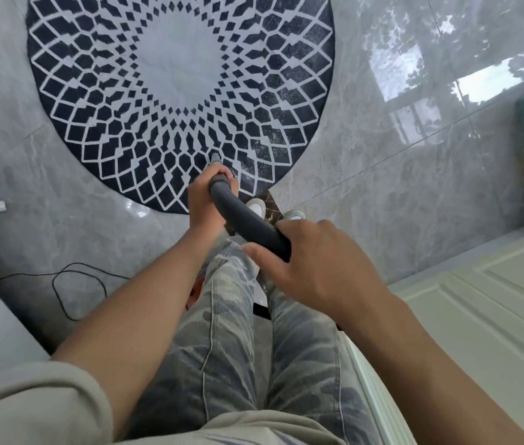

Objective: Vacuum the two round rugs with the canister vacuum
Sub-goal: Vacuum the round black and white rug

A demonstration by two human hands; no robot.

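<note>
While your left hand (209,197) is clamped round the front of the hose (244,220) and your right hand (315,261) curls round it further back, the nozzle (215,158) barely peeks out over the near edge of the rug (180,91), whose far side is cut off.

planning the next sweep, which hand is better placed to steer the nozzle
Likely left: the left hand grips the hose just behind the nozzle on the rug; the right hand holds it farther back.

- Our single head-worn view faces steeply down, close over camouflage-patterned trousers (231,332).
- Ahead it reaches the round navy-and-white lattice rug (71,101).
</note>
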